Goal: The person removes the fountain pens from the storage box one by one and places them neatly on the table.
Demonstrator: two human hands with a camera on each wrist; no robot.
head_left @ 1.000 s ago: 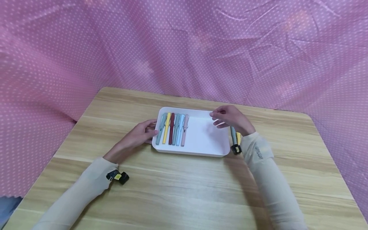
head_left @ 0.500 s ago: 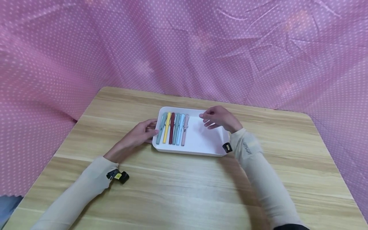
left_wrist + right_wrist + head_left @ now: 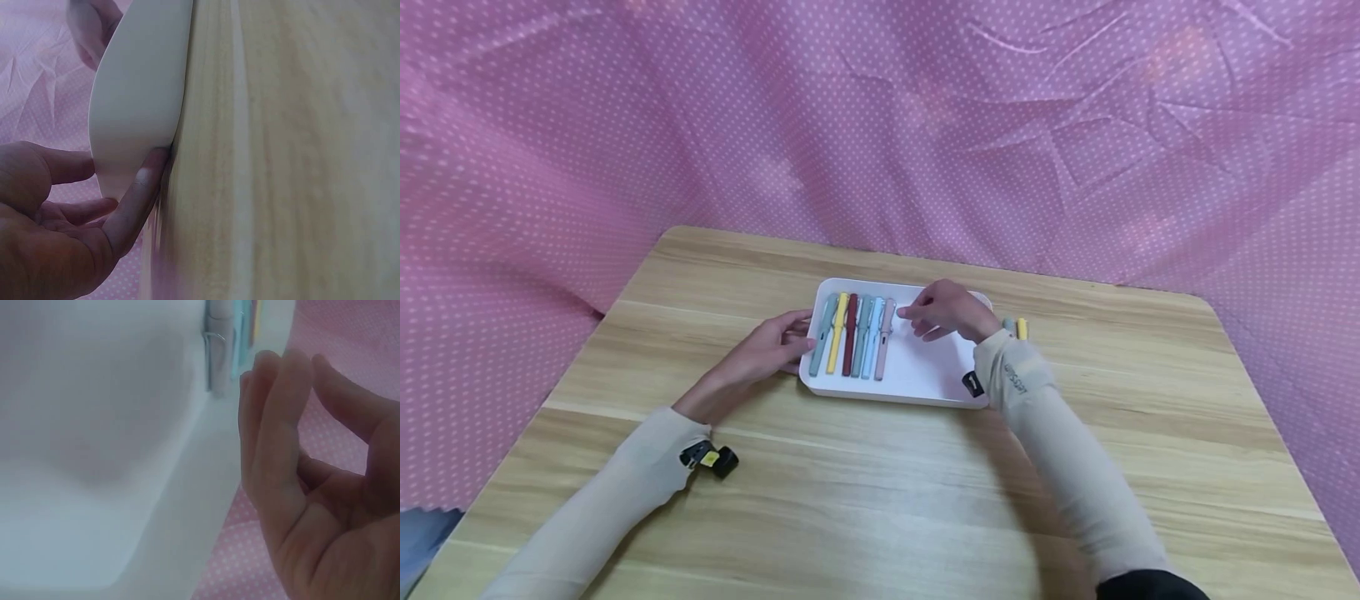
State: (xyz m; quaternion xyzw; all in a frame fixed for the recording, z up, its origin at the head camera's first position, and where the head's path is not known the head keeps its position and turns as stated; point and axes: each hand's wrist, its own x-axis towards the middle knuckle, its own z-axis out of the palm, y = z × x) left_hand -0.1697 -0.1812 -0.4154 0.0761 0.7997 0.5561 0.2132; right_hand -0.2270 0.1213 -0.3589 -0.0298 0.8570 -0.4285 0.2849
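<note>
A white tray (image 3: pixel 921 387) lies on the table with several capped pens in a row at its left side: green, yellow (image 3: pixel 836 337), dark red (image 3: pixel 850 337), green, light blue and, at the right end, a pink pen (image 3: pixel 883 342). My left hand (image 3: pixel 767 346) grips the tray's left end, thumb at the rim and fingers against the outer wall (image 3: pixel 137 94). Over the tray, just right of the pink pen, hovers my right hand (image 3: pixel 947 310). Its thumb and fingertips come close together with nothing between them in the right wrist view.
To the right of the tray, partly hidden by my right wrist, lie a yellow pen (image 3: pixel 1022 328) and a green pen (image 3: pixel 1008 325). The wooden table (image 3: pixel 850 492) reaches back to a pink dotted cloth (image 3: pixel 880 142).
My right hand has moved left across the tray toward the pink pen. My left hand has stayed at the tray's left end, and the pens keep their row.
</note>
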